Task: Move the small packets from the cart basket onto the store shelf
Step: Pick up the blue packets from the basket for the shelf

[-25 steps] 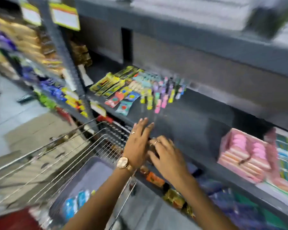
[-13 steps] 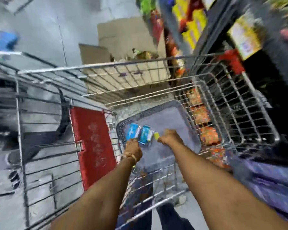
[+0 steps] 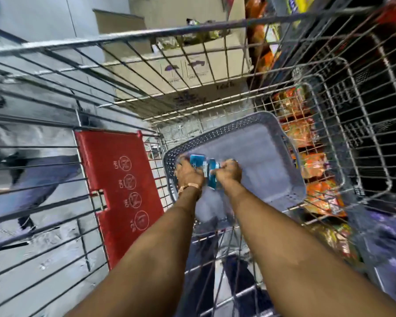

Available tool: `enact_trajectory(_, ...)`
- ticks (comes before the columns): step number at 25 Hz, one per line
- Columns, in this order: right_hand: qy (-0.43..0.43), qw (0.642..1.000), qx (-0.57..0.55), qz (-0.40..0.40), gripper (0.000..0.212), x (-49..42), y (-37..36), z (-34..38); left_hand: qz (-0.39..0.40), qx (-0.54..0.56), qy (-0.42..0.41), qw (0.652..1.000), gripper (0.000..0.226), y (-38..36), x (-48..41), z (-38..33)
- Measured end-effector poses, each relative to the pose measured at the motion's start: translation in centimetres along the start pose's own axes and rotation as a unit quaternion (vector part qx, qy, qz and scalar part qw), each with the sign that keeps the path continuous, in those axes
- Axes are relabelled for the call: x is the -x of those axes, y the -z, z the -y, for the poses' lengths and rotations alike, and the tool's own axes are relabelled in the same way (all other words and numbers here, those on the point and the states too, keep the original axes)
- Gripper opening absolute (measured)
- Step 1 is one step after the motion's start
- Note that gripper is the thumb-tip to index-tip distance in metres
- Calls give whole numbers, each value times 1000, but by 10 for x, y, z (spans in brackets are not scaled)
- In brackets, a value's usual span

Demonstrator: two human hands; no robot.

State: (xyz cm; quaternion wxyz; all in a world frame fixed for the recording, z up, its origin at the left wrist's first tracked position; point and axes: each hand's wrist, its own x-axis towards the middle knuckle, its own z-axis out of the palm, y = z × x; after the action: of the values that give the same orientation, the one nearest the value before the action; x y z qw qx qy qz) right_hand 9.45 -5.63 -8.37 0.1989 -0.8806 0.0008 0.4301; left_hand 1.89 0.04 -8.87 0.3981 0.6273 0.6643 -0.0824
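Blue packets (image 3: pixel 202 167), two countable, long axes toward twelve o'clock, gripped between left hand (image 3: pixel 189 173) and right hand (image 3: pixel 229 173) inside the grey basket (image 3: pixel 272 131).

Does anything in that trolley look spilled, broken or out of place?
Nothing stands out. Both hands, left and right, are down in the grey plastic basket inside the wire cart, gathering the blue packets. The rest of the basket looks bare, with no visible spill, though the view is blurred.
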Motion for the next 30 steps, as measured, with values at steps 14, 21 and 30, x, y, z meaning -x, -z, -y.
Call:
enact_trajectory(14, 303, 918, -65, -247, 22, 207, 310, -48, 31, 37, -556, 829, 20, 94, 228, -162)
enact_trajectory(21, 331, 708, -7, -623, 29, 342, 392, -180, 9, 52, -826, 561, 32, 70, 416, -237)
enact_trajectory(30, 91, 582, 69, -805, 11, 457, 442, -384, 116, -6, -944, 309, 18, -36, 631, -233)
